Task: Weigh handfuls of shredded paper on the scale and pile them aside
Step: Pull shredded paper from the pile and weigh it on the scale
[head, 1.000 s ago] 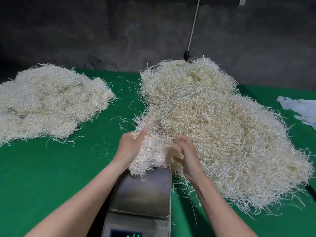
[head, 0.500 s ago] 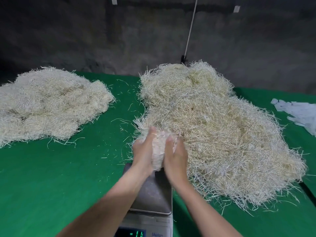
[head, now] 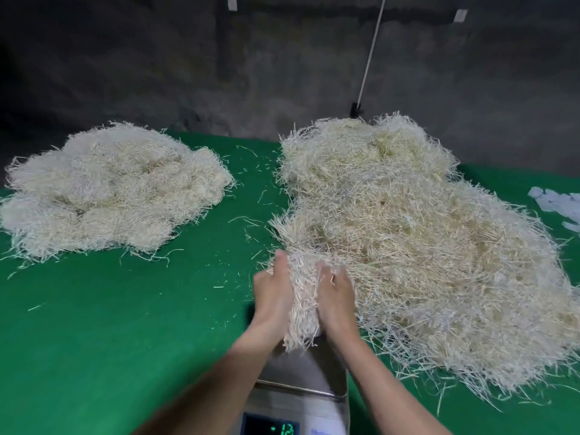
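A handful of shredded paper [head: 302,304] is squeezed between my left hand [head: 272,296] and my right hand [head: 336,293], above the far edge of the scale. The scale [head: 303,375] has a steel pan and a green digital display [head: 272,427] at the bottom edge of the view. The handful's far end still merges with the big pile of shredded paper [head: 408,240] on the right. A second, flatter pile of shredded paper [head: 103,189] lies at the far left.
Green cloth covers the table [head: 110,324], with loose shreds scattered between the piles. White paper pieces [head: 558,205] lie at the right edge. A dark wall with a white pole [head: 372,51] stands behind the table.
My hands came together around a clump at the big pile's near edge and drew it toward the scale; its lower strands now hang over the pan.
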